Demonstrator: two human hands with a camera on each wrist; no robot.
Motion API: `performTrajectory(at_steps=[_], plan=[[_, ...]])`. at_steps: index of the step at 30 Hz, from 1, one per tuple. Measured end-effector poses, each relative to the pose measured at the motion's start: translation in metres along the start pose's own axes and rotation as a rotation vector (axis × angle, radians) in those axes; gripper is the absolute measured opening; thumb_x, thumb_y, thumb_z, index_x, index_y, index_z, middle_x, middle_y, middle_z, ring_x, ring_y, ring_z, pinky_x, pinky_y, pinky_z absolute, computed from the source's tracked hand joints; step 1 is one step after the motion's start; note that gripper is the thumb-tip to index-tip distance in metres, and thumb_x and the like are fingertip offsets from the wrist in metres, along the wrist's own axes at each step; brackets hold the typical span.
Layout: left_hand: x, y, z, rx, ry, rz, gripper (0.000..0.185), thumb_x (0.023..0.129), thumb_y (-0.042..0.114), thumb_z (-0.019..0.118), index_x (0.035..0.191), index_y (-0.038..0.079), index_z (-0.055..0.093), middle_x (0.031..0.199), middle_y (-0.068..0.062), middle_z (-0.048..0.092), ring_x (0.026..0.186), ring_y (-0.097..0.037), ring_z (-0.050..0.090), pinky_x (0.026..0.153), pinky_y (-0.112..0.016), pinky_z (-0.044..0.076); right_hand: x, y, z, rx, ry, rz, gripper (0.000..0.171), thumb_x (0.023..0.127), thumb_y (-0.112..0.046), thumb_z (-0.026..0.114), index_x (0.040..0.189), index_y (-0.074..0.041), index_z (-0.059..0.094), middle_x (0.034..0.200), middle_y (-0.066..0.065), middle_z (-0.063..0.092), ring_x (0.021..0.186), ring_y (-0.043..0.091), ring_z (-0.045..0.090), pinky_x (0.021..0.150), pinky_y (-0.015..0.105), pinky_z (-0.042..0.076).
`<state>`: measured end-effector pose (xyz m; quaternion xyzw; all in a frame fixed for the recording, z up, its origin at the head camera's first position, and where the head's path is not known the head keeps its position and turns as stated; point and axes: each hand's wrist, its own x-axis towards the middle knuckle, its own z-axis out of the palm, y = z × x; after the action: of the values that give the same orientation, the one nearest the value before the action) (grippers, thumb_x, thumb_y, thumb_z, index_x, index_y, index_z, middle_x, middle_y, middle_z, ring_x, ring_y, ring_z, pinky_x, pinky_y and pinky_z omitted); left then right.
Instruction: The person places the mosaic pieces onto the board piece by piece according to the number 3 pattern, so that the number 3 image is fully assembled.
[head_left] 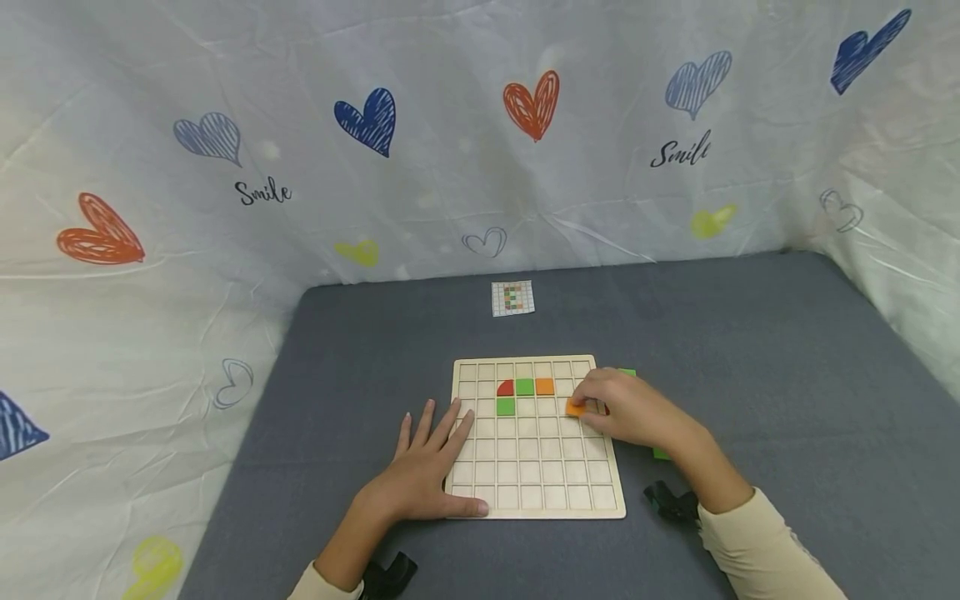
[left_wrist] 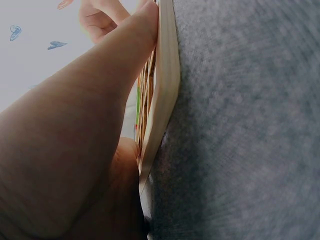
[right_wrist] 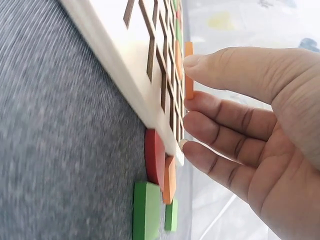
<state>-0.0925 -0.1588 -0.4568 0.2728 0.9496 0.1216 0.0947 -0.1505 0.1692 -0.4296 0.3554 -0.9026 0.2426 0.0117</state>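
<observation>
A square wooden grid board (head_left: 538, 511) lies on the grey table. In its upper rows sit a red quarter-round tile (head_left: 506, 388), a green tile (head_left: 524, 387), an orange tile (head_left: 544, 387) and, one row down, another green tile (head_left: 506, 407). My left hand (head_left: 420, 479) rests with spread fingers on the board's left edge, the thumb at the bottom rim. Over the right side of the grid my right hand (head_left: 630, 406) pinches an orange tile (right_wrist: 189, 75) between thumb and fingers, just above the board.
Beside the board's right edge lie a red piece (right_wrist: 154, 157), an orange piece (right_wrist: 169, 180) and green pieces (right_wrist: 146, 212), partly hidden by my right arm in the head view. A small printed pattern card (head_left: 513, 298) lies behind the board. A heart-printed curtain (head_left: 450, 183) hangs behind the table.
</observation>
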Motion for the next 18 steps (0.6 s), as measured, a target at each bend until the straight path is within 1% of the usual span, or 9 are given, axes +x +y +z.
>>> performTrajectory(at_steps=[6,11,14,18], plan=[[-0.001,0.0,-0.001,-0.006,-0.017,0.001,0.111,0.065,0.081,0.046,0.147,0.022,0.001,0.151,-0.001,-0.007,0.133,-0.034,-0.011,0.098,-0.06,-0.005,0.009,-0.004,0.004,0.016,-0.003,-0.043,0.009,0.08,-0.012,0.066,0.088,-0.015,0.07,0.089,-0.008,0.061,0.082,0.008,0.054,0.073,0.028,0.045],[-0.001,0.0,-0.001,-0.011,-0.006,0.005,0.11,0.065,0.081,0.046,0.147,0.021,0.003,0.151,-0.001,-0.005,0.133,-0.035,-0.009,0.098,-0.061,-0.004,0.017,-0.007,0.006,0.015,-0.003,-0.089,0.011,0.079,-0.008,0.064,0.085,-0.014,0.07,0.084,-0.006,0.061,0.078,0.01,0.054,0.071,0.028,0.045],[-0.001,0.0,-0.001,-0.01,-0.002,0.009,0.109,0.065,0.081,0.045,0.147,0.021,0.003,0.151,-0.002,-0.004,0.133,-0.035,-0.009,0.098,-0.061,-0.003,0.021,-0.01,0.007,0.014,-0.012,-0.089,0.012,0.078,-0.007,0.064,0.084,-0.015,0.07,0.082,-0.007,0.06,0.075,0.011,0.053,0.069,0.027,0.044],[-0.001,0.0,-0.001,-0.006,-0.005,0.006,0.109,0.065,0.081,0.046,0.147,0.021,0.003,0.151,-0.002,-0.004,0.133,-0.035,-0.009,0.098,-0.061,-0.003,0.026,-0.015,0.009,0.02,-0.023,-0.079,0.009,0.079,-0.012,0.066,0.086,-0.016,0.07,0.083,-0.007,0.059,0.075,0.01,0.053,0.068,0.027,0.045]])
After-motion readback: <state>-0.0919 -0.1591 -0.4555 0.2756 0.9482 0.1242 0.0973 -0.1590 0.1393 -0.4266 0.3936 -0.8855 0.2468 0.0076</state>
